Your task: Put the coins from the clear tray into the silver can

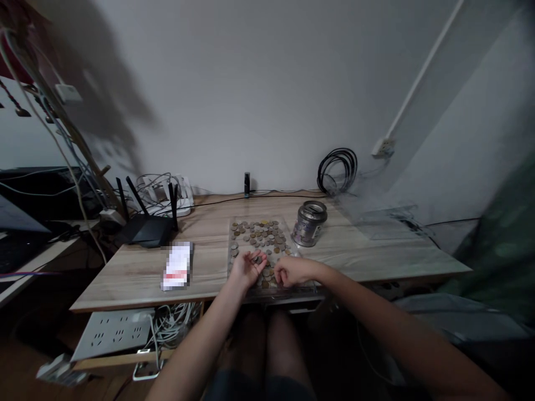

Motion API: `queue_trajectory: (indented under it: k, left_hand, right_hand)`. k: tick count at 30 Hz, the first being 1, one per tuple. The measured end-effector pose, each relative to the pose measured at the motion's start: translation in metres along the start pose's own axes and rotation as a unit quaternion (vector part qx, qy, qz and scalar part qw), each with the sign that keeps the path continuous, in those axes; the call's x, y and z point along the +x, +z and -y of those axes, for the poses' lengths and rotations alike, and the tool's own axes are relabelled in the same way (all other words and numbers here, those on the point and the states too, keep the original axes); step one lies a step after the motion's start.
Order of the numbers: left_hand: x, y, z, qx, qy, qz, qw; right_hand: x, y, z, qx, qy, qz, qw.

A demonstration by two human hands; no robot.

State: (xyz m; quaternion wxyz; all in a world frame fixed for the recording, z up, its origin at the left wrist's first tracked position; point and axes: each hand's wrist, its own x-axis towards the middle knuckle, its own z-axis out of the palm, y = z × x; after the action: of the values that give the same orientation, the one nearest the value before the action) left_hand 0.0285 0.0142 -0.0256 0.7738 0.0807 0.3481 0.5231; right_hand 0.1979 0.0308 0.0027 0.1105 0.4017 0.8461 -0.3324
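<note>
Bare tabletop (137,273) lies open left of the clear tray (234,223), up to the small white packet (177,266) and the black router (148,228) behind it. On the right, a metal jar (310,224) stands just beside the tray; beyond it the wood is free.

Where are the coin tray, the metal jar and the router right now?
coin tray (234,221): head view, bare far-left corner of the clear tray.
metal jar (308,227): head view, its side wall.
router (147,230): head view, its flat black top.
</note>
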Motion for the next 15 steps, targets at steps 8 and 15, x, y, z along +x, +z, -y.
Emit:
queue_trajectory:
  k: [8, 15]
  left_hand:
    - [0.004, 0.002, 0.008, -0.050, -0.016, 0.007, 0.999]
    - [0.006, 0.001, 0.010, -0.018, 0.000, 0.032, 0.999]
  right_hand:
    - [0.020, -0.023, 0.017, 0.239, -0.071, -0.228, 0.941]
    - [0.042, -0.018, 0.023, 0.211, -0.043, -0.267, 0.939]
